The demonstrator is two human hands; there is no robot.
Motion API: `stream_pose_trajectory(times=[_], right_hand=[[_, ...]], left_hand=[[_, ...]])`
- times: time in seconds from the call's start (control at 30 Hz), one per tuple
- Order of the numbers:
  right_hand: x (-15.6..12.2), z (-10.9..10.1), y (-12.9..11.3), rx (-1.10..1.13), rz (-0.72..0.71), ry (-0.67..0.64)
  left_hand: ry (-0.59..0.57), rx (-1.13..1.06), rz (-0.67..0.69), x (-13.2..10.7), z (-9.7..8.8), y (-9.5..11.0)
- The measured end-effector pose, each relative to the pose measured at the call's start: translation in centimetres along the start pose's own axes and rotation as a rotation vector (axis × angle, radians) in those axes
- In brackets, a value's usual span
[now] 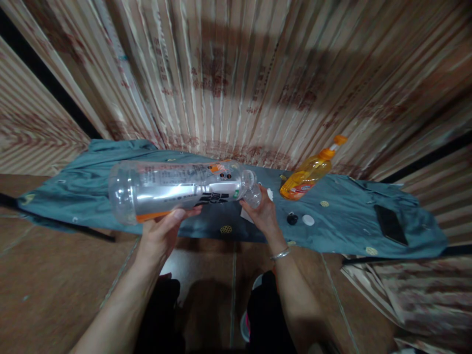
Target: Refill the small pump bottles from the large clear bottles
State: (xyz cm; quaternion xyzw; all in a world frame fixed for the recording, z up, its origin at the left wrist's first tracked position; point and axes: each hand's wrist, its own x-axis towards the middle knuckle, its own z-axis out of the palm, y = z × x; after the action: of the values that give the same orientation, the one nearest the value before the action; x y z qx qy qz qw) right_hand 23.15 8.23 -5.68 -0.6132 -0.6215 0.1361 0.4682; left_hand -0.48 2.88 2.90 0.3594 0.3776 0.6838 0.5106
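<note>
I hold a large clear plastic bottle (177, 189) on its side above a table draped in a blue-green cloth (84, 184). My left hand (164, 231) is closed under the bottle's body near its base. My right hand (260, 211) is closed around its neck end, which points right. The bottle looks empty and carries a silver, white and orange label. A white paper scrap shows just under my right hand.
An orange bottle with an orange cap (311, 172) stands tilted at the back right of the cloth. A small black cap (292, 218) and a white cap (308, 220) lie beside my right hand. A dark phone (391, 224) lies far right. Striped curtains hang behind.
</note>
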Motion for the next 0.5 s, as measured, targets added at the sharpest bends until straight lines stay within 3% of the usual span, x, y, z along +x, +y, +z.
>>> stream_pose_trajectory(times=[0.5], right_hand=[[-0.03,0.14,0.27,0.005,0.002,0.010]], left_hand=[[0.005,-0.002,-0.007,0.02,-0.03,0.01]])
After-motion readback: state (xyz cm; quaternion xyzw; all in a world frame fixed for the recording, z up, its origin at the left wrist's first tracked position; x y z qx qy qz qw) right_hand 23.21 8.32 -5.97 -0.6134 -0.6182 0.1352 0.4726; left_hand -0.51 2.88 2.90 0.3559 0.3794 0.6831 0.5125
